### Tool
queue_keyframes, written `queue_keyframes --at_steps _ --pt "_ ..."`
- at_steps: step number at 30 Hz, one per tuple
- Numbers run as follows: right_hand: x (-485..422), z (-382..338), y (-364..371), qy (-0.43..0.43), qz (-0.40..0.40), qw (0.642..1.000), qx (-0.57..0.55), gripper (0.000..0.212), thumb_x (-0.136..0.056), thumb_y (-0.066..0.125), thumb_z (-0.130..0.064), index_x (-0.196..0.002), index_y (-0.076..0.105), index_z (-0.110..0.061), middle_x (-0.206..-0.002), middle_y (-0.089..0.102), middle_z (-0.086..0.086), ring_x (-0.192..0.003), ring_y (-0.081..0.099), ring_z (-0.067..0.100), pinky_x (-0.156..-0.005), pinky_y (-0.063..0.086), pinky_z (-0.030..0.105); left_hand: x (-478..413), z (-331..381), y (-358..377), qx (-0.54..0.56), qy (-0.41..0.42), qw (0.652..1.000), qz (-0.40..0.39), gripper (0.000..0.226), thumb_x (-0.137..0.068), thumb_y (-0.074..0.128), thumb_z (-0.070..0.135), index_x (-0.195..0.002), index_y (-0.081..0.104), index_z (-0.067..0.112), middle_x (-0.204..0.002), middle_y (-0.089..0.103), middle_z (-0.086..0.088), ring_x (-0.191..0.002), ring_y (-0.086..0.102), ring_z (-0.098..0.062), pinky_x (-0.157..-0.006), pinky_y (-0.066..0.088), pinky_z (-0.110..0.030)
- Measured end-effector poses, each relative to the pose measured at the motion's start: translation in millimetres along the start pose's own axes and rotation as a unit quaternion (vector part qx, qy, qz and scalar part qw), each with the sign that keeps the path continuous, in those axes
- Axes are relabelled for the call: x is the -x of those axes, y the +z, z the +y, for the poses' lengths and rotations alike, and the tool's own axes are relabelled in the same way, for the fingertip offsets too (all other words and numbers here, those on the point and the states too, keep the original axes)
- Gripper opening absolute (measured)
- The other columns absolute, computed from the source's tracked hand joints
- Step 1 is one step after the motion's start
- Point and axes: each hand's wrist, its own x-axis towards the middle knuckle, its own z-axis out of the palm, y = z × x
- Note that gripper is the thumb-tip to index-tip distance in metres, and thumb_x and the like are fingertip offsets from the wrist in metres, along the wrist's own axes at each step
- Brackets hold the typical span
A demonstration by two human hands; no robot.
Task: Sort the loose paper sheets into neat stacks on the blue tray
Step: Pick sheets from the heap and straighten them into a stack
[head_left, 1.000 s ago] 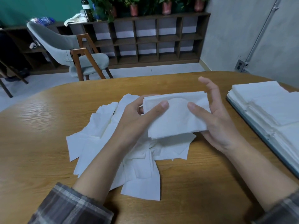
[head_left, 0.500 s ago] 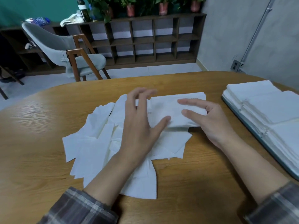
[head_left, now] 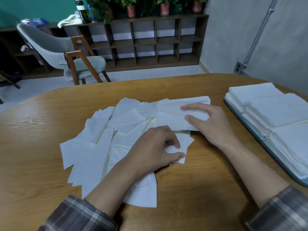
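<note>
Blue tray (head_left: 288, 165) at 3 o'clock runs out of frame. I note the left hand (head_left: 155, 147) has left the gathered stack (head_left: 170, 115) and pinches a loose sheet (head_left: 185, 142) centrally; right hand (head_left: 211, 124), fingers straight, presses that stack.

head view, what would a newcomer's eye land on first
A sprawl of loose sheets covers the middle of the wooden table. The left hand pinches one sheet at the pile's near right edge, while the right hand lies flat on a gathered stack at its far right. Neat stacks fill the blue tray on the right.
</note>
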Motion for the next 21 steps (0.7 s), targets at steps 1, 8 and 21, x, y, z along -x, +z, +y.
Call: queue_keyframes --at_steps 1,8,21 --pt "0.1 0.0 -0.1 -0.002 -0.001 1.000 0.001 0.027 -0.093 0.076 -0.013 -0.108 0.081 -0.035 -0.114 0.074 -0.027 -0.117 0.061 -0.010 -0.102 0.041 0.012 0.1 0.3 0.1 -0.003 0.001 1.000 -0.002 0.017 -0.082 0.085 0.046 -0.087 0.076 0.032 -0.093 0.064 0.016 -0.089 0.059 -0.002 -0.074 0.047 -0.020" --pt "-0.4 -2.1 -2.7 -0.014 -0.003 1.000 -0.010 0.025 -0.094 0.075 -0.011 -0.105 0.081 -0.033 -0.112 0.075 -0.025 -0.117 0.062 -0.009 -0.098 0.040 0.007 1.1 0.1 -0.6 0.042 -0.017 0.999 0.011 0.009 -0.088 0.081 0.029 -0.080 0.077 0.028 -0.089 0.069 0.014 -0.088 0.062 -0.003 -0.074 0.047 -0.018" --pt "1.7 -9.3 -10.5 -0.087 -0.041 0.995 -0.020 0.031 -0.090 0.060 -0.031 -0.115 0.078 -0.035 -0.125 0.072 -0.013 -0.125 0.061 0.014 -0.104 0.047 0.040 1.4 10.5 -29.5 0.235 0.007 0.965 0.118 0.014 -0.109 0.053 0.015 -0.096 0.058 0.015 -0.076 0.055 0.014 -0.068 0.050 -0.006 -0.066 0.039 -0.014"
